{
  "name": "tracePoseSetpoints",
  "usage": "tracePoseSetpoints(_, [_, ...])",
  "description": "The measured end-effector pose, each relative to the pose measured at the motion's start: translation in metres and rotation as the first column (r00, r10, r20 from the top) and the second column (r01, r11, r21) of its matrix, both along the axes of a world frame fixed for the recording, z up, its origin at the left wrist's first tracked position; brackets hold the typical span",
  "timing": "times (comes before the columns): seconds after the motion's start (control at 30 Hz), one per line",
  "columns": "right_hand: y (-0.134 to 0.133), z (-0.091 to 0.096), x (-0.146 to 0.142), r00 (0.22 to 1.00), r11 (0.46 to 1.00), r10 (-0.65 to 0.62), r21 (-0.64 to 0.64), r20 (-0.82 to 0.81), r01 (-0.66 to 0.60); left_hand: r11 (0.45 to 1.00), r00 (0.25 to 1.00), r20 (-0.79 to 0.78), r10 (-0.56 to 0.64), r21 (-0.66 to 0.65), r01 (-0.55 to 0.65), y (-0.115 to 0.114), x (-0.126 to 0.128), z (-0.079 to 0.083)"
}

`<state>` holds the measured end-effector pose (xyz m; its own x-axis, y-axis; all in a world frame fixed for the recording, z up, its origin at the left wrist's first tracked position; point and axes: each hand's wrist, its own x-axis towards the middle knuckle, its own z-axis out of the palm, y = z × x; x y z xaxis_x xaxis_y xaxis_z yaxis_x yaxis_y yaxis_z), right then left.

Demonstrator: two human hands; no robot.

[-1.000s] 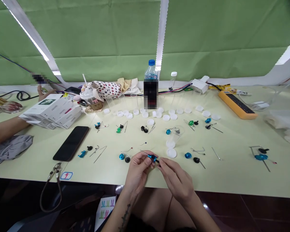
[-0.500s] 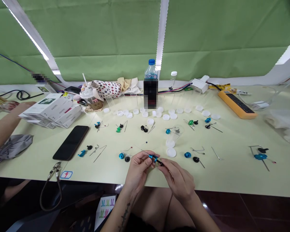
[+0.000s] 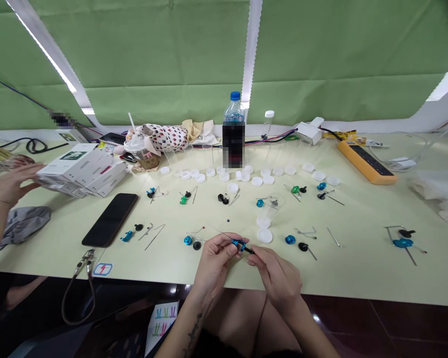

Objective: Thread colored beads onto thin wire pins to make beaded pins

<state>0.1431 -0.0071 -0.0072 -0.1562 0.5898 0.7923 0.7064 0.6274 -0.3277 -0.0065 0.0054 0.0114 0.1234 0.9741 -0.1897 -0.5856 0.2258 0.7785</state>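
Note:
My left hand (image 3: 216, 261) and my right hand (image 3: 278, 276) meet over the near edge of the pale table (image 3: 358, 268). Between their fingertips they pinch a small blue and black part on a thin metal pin (image 3: 240, 244); the pin's tip sticks out to the upper left. Just left of my left hand lie a blue knob (image 3: 187, 240) and a black knob (image 3: 197, 245). A white cap (image 3: 265, 235) lies just beyond my right hand, with a blue knob (image 3: 290, 239) beside it.
Several more pins, coloured knobs and white caps are strewn over the table. A black phone (image 3: 110, 220) lies left, white boxes (image 3: 84, 170) behind it, a water bottle (image 3: 233, 130) at the back, an orange power strip (image 3: 366, 161) far right. Another person's hand (image 3: 11, 185) reaches in at left.
My hands have stayed together on the pinned part, shifting slightly. The other person's hand at left has drawn back from the far edge toward the white boxes.

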Motion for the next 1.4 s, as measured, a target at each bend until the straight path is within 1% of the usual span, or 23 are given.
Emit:
tracePoseSetpoints(0.1, [0.0005,-0.0024,0.0004,1.0,0.999,0.013,-0.045,-0.01,-0.014,1.0,1.0,-0.007,0.014,0.0,-0.014,0.0007,0.0006,0.0009])
tracePoseSetpoints(0.2, [-0.0001,-0.003,-0.0002,1.0,0.998,0.008,-0.064,-0.001,-0.008,1.0,1.0,-0.009,0.023,-0.003,-0.023,0.001,0.0009,0.0011])
tracePoseSetpoints(0.43, [-0.0004,-0.0032,-0.0007,0.993,1.0,-0.011,0.007,0.114,0.011,0.999,0.999,0.026,0.032,-0.002,-0.032,0.001,0.0005,-0.0014])
tracePoseSetpoints(0.53, [0.0004,-0.0049,0.0007,0.997,1.0,0.01,-0.011,0.079,-0.009,0.999,0.998,0.043,0.047,0.003,-0.047,0.0012,0.0011,-0.0018])
tracePoseSetpoints(0.67, [-0.0001,-0.0067,0.001,0.998,0.996,0.06,-0.068,0.007,-0.06,0.999,0.997,0.06,0.045,0.011,-0.046,0.0012,0.0014,-0.003])
tracePoseSetpoints(0.8, [0.0,-0.0094,0.0005,0.997,0.991,0.074,-0.11,0.01,-0.073,0.998,0.996,0.072,0.056,0.015,-0.057,0.0011,0.0002,-0.0041])
tracePoseSetpoints(0.9, [0.001,-0.0098,0.0013,0.997,0.993,0.065,-0.106,0.051,-0.06,0.998,0.996,0.059,0.064,0.013,-0.065,0.0013,0.0001,-0.0032])
tracePoseSetpoints(1.0, [0.0013,-0.0077,0.0021,0.997,0.998,0.028,-0.061,0.076,-0.023,0.998,0.997,0.038,0.06,0.02,-0.061,0.0012,0.0004,-0.002])
tracePoseSetpoints(1.07, [0.0009,-0.0062,0.0019,0.999,1.0,0.009,-0.029,0.054,-0.007,0.998,0.998,0.025,0.054,0.028,-0.054,0.001,0.0003,-0.002])
tracePoseSetpoints(1.23, [0.0002,-0.004,0.0002,0.999,0.998,0.026,-0.05,-0.045,-0.028,0.999,0.999,0.013,0.035,0.022,-0.035,0.0,-0.0006,-0.0025])
tracePoseSetpoints(1.4, [0.0012,-0.0008,0.0004,0.999,0.998,0.01,-0.057,-0.041,-0.012,1.0,0.999,0.039,0.021,0.004,-0.021,-0.0012,0.0002,-0.0003])
